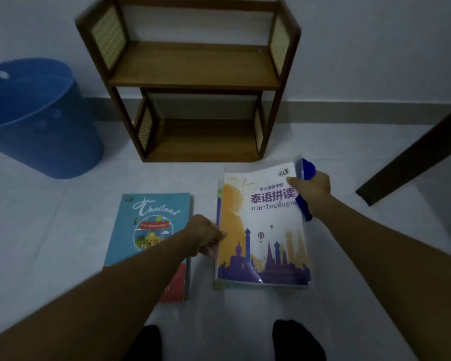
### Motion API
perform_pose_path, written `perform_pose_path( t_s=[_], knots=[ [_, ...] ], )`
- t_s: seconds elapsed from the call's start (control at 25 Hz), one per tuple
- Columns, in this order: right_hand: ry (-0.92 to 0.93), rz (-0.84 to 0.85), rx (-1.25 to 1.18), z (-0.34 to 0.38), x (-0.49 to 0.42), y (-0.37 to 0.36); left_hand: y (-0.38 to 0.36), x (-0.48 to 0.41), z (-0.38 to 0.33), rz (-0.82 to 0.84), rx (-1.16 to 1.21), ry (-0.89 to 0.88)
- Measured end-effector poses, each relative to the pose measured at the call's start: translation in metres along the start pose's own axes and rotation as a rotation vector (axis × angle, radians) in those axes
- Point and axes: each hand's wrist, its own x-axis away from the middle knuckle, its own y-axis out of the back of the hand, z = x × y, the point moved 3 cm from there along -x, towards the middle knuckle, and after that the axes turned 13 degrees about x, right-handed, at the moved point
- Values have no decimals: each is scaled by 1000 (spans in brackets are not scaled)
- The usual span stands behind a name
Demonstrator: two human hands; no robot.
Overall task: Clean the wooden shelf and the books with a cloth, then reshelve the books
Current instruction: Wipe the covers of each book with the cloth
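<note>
A small wooden shelf point(193, 66) with two boards and woven side panels stands against the wall, with no books on it. On the floor before it lies a white and purple book point(263, 230) on top of another book. My left hand point(206, 235) grips its left edge. My right hand point(311, 191) holds a blue cloth point(307, 170) and pinches the book's upper right corner with the thumb on the cover. A light blue "Thailand" book point(151, 225) lies to the left, partly under my left forearm.
A blue plastic bin point(37, 118) stands left of the shelf. A dark wooden leg or beam point(414, 157) slants in at the right. The floor is pale tile. My dark-clad feet point(297, 340) show at the bottom edge.
</note>
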Motion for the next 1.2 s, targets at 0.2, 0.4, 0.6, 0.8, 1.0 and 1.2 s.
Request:
perform_pose_path(
  t_s=[0.2,0.4,0.6,0.8,1.0,1.2],
  knots=[
    [-32,-5,21,-25,-19,-21,-1,-25,19,-71,2,-5],
    [-14,20,21,-27,-25,-31,0,-30,28,-66,39,-6],
    [4,19,20,-33,-26,-33,2,-32,32,-53,53,1],
    [0,26,46,-37,-30,-34,2,-33,33,-55,13,-28],
    [-25,-19,69,-40,-32,-34,1,-40,35,-116,-221,-58],
    [2,-290,54,-18,-19,-11,0,-34,41,-65,-352,-40]
  ],
)
